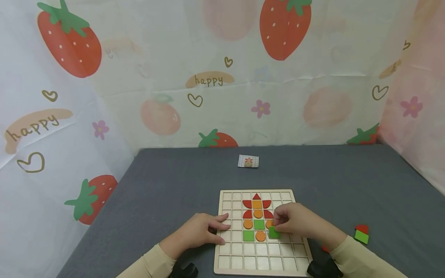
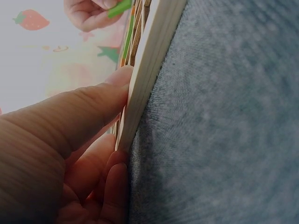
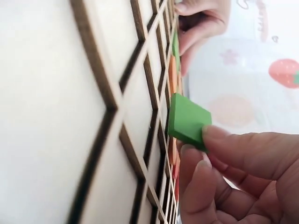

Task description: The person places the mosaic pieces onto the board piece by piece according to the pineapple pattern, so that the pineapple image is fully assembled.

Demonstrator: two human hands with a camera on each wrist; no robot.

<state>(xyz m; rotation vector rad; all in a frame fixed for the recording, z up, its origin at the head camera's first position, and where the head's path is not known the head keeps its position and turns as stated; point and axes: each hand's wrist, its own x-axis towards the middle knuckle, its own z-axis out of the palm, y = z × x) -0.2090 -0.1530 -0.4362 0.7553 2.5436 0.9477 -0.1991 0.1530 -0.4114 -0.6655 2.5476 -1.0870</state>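
A wooden grid board (image 1: 236,261) lies flat on the grey cloth, bearing a figure of red, orange and green pieces. My right hand (image 1: 293,221) pinches a green square tile (image 3: 189,119) between thumb and fingers; it is tilted, over the board's grid beside an orange disc (image 1: 260,236). My left hand (image 1: 198,230) rests on the board's left edge, its thumb against the rim (image 2: 145,88) and other fingers touching the board. Two green squares (image 1: 259,224) sit in cells, one in the middle column and another lower left. Red pieces (image 1: 256,196) and an orange square top the figure.
A small printed card (image 1: 248,161) lies behind the board. To the right are a loose green piece (image 1: 361,236) and a red piece (image 1: 362,228); another red bit shows by my right forearm. A fruit-printed curtain (image 1: 222,112) closes off the table's back and sides.
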